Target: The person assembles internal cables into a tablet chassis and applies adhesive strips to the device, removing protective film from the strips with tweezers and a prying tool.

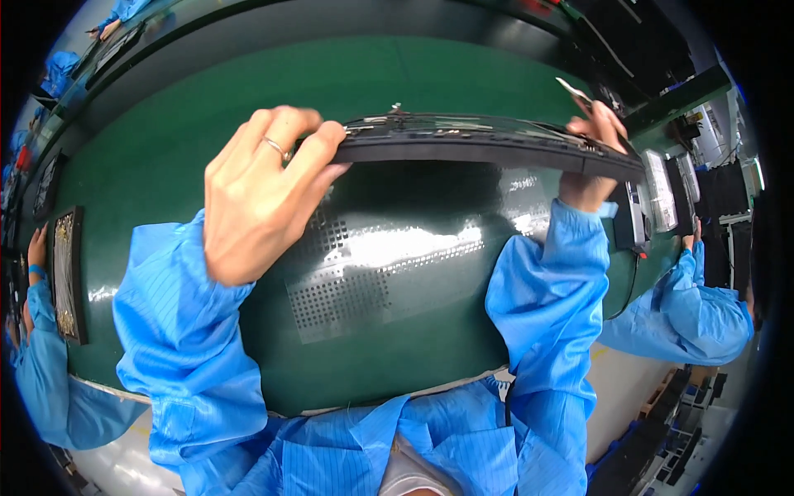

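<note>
Both hands hold a long, flat black panel (480, 145) up on its edge, in the upper middle of the picture, over a green belt (248, 91). The left hand (260, 194) grips its left end. The right hand (591, 136) grips its right end. Another dark panel (66, 273) lies far left.

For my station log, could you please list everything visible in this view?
Large flat black panel with a dark frame: one, black, lifted on edge over the belt, gripped at both ends.
Green conveyor belt: one, dark green, across the middle.
Dark framed panel: one, black, flat at the belt's left edge.
Co-workers in blue coats: two, one sleeve at left, one at right.
Grey devices: a few, at right.
Left hand: ringed, gripping the panel's left end.
Right hand: gripping its right end.
</note>
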Motion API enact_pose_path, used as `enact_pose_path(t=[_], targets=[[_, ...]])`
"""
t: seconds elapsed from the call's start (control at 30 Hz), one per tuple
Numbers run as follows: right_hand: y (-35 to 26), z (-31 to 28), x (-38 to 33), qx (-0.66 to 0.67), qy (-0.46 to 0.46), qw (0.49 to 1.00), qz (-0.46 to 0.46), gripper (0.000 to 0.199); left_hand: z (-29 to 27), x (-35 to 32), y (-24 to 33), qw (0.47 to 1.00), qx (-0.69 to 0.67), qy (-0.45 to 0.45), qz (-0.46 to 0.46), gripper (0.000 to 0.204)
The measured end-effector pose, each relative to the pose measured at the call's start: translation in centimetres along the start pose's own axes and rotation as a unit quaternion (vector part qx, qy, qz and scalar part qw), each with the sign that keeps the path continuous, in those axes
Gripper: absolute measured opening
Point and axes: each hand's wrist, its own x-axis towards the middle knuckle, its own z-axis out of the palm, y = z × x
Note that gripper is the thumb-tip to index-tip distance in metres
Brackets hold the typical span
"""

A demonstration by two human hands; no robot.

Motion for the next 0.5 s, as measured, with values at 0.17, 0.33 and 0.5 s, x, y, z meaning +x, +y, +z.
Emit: enact_pose_path(t=[0.17, 0.33, 0.5], targets=[[5.6, -3.6, -1.1, 0.012, -0.078, 0.988, 0.13, 0.02, 1.0, -0.3, 1.8, 0.996, -0.074, 0.005, 0.044, 0.028], [1.0, -5.1, 1.2, -0.046, 0.035, 0.975, 0.216, 0.019, 3.4, -2.7, 3.2, 0.992, -0.075, 0.025, 0.099, 0.023], [-5.2, -2.3, -3.7, -0.034, -0.112, 0.973, 0.2, 0.013, 5.5, -4.9, 4.3, 0.991, -0.002, 0.023, 0.128, 0.013]])
